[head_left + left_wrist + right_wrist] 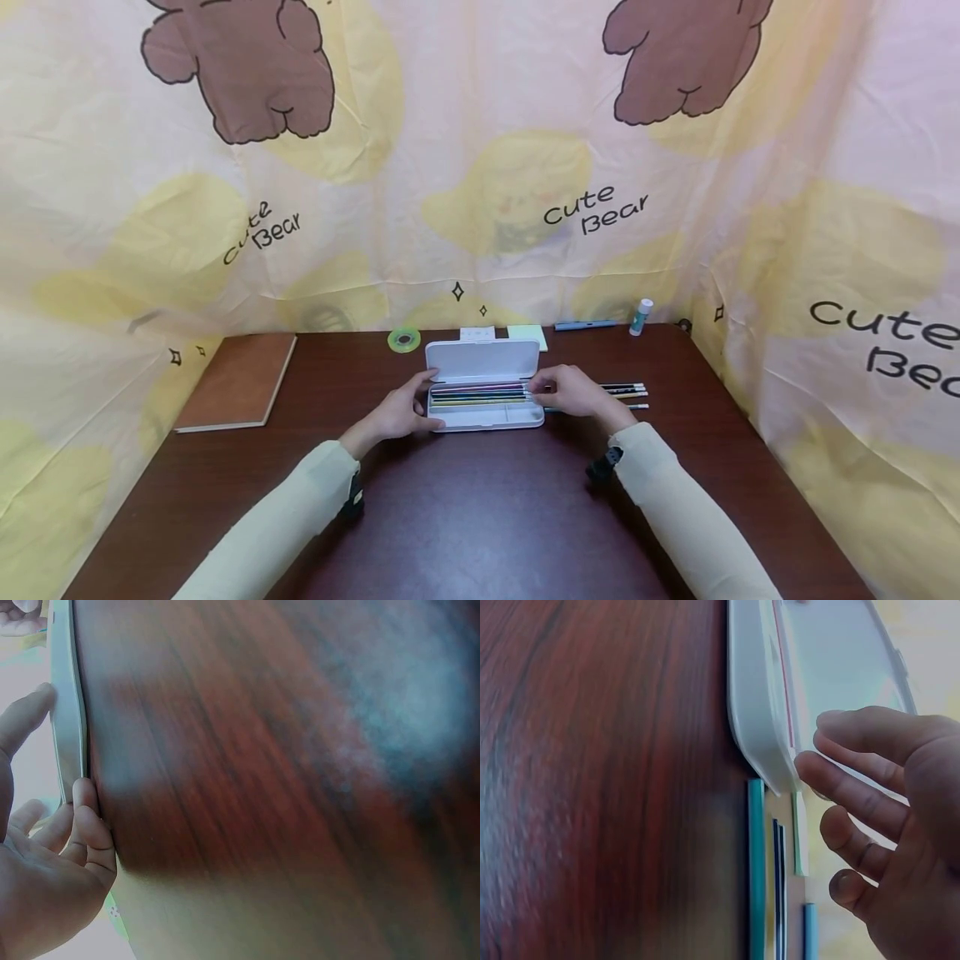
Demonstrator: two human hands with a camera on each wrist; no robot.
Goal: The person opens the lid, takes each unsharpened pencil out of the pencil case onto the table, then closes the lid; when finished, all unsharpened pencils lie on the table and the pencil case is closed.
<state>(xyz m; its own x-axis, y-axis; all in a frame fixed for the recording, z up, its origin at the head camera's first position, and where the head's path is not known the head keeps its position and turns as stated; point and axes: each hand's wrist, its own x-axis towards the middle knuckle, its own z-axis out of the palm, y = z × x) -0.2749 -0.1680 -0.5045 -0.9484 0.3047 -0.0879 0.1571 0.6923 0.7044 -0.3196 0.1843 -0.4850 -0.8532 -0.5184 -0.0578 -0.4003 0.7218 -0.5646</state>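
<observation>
Filling stage, by the look of it: open pencil case mid-surface, left hand steadying its end, fingers relaxed. Right hand loosely curled, empty; next needed a pinch on the loose pencils.

Glossy white plastic pencil case (smooth lid) on a polished dark wood-grain table.

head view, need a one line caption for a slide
Two hands, left hand and right hand, rest at the ends of an open white pencil case on a dark wooden table.
</observation>
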